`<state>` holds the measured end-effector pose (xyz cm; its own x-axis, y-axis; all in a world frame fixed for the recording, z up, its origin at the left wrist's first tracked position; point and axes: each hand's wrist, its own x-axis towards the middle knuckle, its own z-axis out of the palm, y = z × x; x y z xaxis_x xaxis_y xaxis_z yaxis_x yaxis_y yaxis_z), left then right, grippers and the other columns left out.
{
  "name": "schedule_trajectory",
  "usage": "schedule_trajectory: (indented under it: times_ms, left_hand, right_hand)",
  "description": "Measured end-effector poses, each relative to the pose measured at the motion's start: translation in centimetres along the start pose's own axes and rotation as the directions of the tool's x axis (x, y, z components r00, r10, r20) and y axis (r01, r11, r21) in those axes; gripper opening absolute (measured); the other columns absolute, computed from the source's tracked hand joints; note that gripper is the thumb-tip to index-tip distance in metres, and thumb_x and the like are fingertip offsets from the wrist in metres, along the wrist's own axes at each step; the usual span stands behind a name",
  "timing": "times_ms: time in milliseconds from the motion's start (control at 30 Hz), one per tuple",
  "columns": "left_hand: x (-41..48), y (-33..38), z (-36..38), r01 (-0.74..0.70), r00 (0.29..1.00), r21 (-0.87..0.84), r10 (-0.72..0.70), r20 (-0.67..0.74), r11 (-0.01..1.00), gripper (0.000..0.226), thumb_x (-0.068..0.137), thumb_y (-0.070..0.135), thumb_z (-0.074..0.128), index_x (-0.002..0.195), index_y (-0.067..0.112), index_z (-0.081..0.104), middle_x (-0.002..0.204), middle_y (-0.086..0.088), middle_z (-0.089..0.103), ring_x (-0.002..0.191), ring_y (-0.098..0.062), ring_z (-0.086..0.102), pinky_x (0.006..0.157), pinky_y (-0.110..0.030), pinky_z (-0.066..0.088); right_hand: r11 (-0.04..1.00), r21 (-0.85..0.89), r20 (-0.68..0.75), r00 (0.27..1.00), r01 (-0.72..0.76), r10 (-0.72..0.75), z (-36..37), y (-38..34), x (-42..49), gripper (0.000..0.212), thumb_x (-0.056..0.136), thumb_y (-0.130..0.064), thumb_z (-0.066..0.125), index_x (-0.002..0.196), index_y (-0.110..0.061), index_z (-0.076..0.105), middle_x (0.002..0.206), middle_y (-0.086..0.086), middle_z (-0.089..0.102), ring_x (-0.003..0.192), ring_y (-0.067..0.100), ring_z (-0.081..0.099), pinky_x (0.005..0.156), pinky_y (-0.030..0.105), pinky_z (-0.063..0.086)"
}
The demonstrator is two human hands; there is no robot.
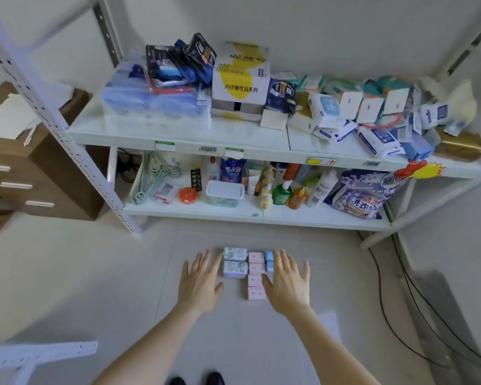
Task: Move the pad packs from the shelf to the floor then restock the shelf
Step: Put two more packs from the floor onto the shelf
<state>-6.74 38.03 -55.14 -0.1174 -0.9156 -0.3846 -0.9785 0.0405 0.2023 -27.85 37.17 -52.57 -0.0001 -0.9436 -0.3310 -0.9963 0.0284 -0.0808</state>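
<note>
Pad packs point(256, 273): laid in a tight cluster on the floor point(95, 273), between the two hands. Lilac packs point(235, 263) are placed nearest the left hand point(200, 280), pink packs point(255, 282) in the middle, blue packs point(269, 259) beside the right hand point(288, 284). Both hands are held flat, fingers spread, nothing gripped. Shelf point(139, 130) is seen beyond the fingertips.

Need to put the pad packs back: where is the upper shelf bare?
The upper shelf is bare along its front edge, in front of the blue tissue bundle and the white and yellow box. Its right end is crowded with piled wipe packs nearly to the edge.
</note>
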Motion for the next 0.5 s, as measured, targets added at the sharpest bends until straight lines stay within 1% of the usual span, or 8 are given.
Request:
schedule_trajectory:
  times_ms: [167,333,500]
  left_hand:
    - [0.3,1.0,4.8,-0.015,0.992,0.008,0.014,0.123,1.000,0.069,0.097,0.043,0.039,0.154,0.026,0.002,0.163,-0.001,-0.005,0.149,-0.021,0.000,0.119,-0.047,0.003]
    - [2.7,0.4,7.4,-0.008,0.983,-0.006,0.009,0.182,1.000,0.071,0.097,0.042,0.041,0.154,0.026,0.002,0.163,-0.001,-0.004,0.149,-0.023,0.001,0.119,-0.048,0.005]
    - [7.2,-1.4,8.7,-0.009,0.974,-0.008,0.010,0.226,1.000,0.069,0.098,0.041,0.041,0.154,0.026,0.004,0.163,-0.001,-0.003,0.149,-0.023,0.001,0.120,-0.047,0.005]
  right_hand:
    - [0.999,0.007,0.115,0.993,-0.035,0.034,4.7,2.0,-0.6,0.069,0.098,-0.052,0.028,0.153,-0.018,0.004,0.161,0.002,0.012,0.145,0.018,0.017,0.116,0.055,0.003]
    - [1.000,0.007,0.198,0.980,-0.015,0.013,8.1,2.0,1.5,0.069,0.098,-0.052,0.025,0.154,-0.018,0.004,0.161,0.002,0.012,0.146,0.019,0.015,0.116,0.055,0.003]
    - [0.999,0.036,0.242,0.970,-0.007,-0.002,11.2,1.0,6.1,0.069,0.098,-0.051,0.026,0.154,-0.017,0.003,0.161,0.002,0.012,0.147,0.018,0.012,0.116,0.055,0.001]
